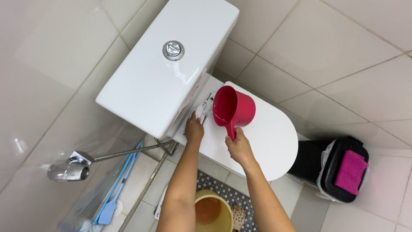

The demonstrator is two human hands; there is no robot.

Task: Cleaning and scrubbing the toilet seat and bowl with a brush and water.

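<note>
Step in hand, judged: rinsing or wiping at the hinge end of the toilet lid (pixel 266 137), w/ water from a dipper.

Red dipper (pixel 234 107) is held by its handle in the R hand (pixel 239 148), fingers wrapped shut round it; the cup is tipped, mouth toward the tank (pixel 167 64), above the rear of the closed lid. Whether water is leaving it can't be told.

L hand (pixel 194 129) is pressed at the lid's hinge area, just under the tank front. A small pale thing seems to be pinched at the fingertips; grip & item can't be made out.

Yellow bucket (pixel 213 210) stands below between the forearms, w/ liquid in it.

Next move, judged: the tilt must be kept gentle so runoff stays on the lid, and the L hand kept near the pour.
</note>
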